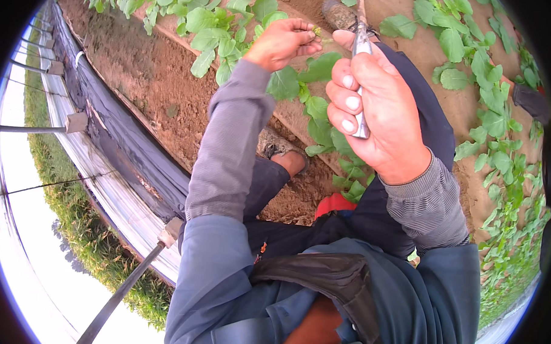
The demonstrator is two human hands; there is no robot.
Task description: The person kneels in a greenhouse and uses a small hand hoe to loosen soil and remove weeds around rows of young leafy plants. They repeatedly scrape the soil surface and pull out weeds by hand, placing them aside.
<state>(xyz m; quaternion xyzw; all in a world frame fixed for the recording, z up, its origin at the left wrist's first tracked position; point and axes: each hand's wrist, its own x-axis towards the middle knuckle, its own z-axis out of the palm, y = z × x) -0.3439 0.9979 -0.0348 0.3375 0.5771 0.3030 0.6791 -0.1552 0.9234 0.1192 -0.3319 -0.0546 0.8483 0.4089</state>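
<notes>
My left hand [285,43] is above a row of leafy seedlings, with its fingertips pinched on a small yellow-green plant bit [316,31]. To its right, nearer the camera, my right hand [377,102] is closed around the silvery metal handle [362,127] of a slender tool. The tool's thin brownish shaft [361,7] runs up past the top edge, so its far end is out of view. Broad green leaves [319,68] spread just below my left hand, on a raised strip of brown soil.
My shoes [279,144] stand among the plants, and something red [329,206] is beneath me. More plant rows [494,105] run along the right, where another person's sleeve [530,101] shows. Black plastic sheeting [123,127] and a greenhouse pole [118,300] border the left.
</notes>
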